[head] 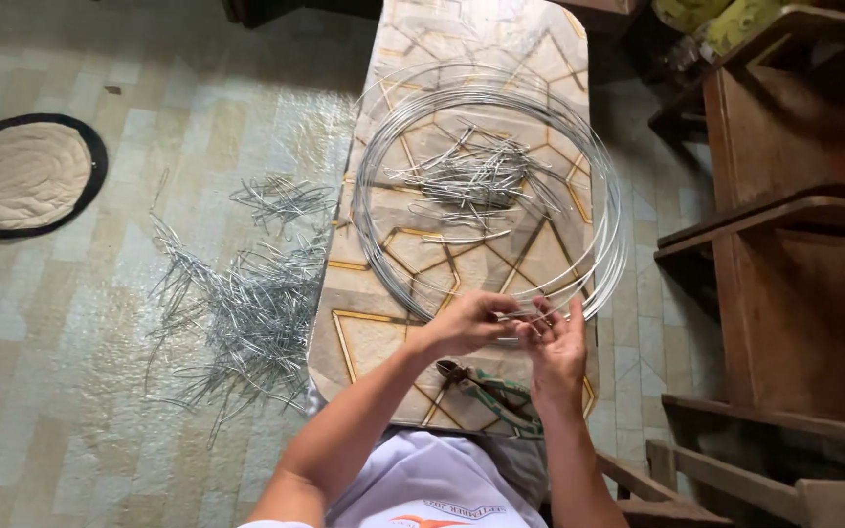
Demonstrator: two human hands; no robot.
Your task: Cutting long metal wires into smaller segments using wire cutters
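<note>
A pale tiled floor (pixel 61 323) is seen from above, with a narrow bench-like table covered in a beige cloth patterned with gold geometric lines (pixel 374 337) running up the middle of the view and dark wooden furniture (pixel 794 274) standing to the right. On the cloth a large coil of thin silver wire (pixel 606 210) is laid flat, and a small heap of short cut wire pieces (pixel 471 176) lies inside its ring. At the near edge of the coil a short bent length of silver wire (pixel 523 316) is being pinched: the left hand (pixel 462 323) is closed on it with thumb and fingertips, and the right hand (pixel 557 347) is curled around its other end, fingers partly spread, so both hands are gripping the same piece just above the cloth. For a clean bend, the wire is best held close to the bending point, with the two grips kept near each other so that the short length is not twisted out of line; that is offered as a judgement only. A pair of green-handled pliers (pixel 491 389) is left lying on the cloth just below the hands, untouched. On the floor to the left a much larger scatter of finished wire pieces (pixel 246 313) is spread, and a round beige mat with a dark rim (pixel 22 176) is seen further off.
</note>
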